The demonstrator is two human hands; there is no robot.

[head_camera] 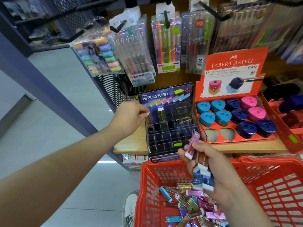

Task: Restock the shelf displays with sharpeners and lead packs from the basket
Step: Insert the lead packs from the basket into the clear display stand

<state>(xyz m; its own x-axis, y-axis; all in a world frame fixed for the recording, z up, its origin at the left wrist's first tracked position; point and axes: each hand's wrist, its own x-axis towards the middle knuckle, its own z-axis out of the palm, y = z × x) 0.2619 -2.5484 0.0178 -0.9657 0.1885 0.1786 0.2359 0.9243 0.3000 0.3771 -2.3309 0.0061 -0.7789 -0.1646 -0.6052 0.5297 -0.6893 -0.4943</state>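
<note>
A slim brown lead pack (148, 121) stands upright at the left rear corner of the Hi-Polymer display rack (165, 97), left of the frame's centre. Its lower end is already down among the clear dividers and its white cap is pinched by the fingertips of the left hand (131, 116), probably so it drops straight into one narrow cell. Just to its right another lead pack (161, 117) stands in the same back row, and the rest of the grid looks mostly unfilled. Below and right of the rack, the right hand (218, 167) is clenched around a fanned bundle of lead packs (199, 163), a pink one uppermost, apparently held close as a ready supply for the feeding hand. Directly under it, at the bottom of the frame, the red basket (270, 163) holds a loose heap of foil-coloured packs (193, 205). To the rack's right on the wooden shelf (131, 145), the Faber-Castell tray (229, 69) carries blue, navy and pink sharpeners (237, 115), with two front wells (219, 134) vacant. Pen sets (166, 46) hang on hooks across the top.
</note>
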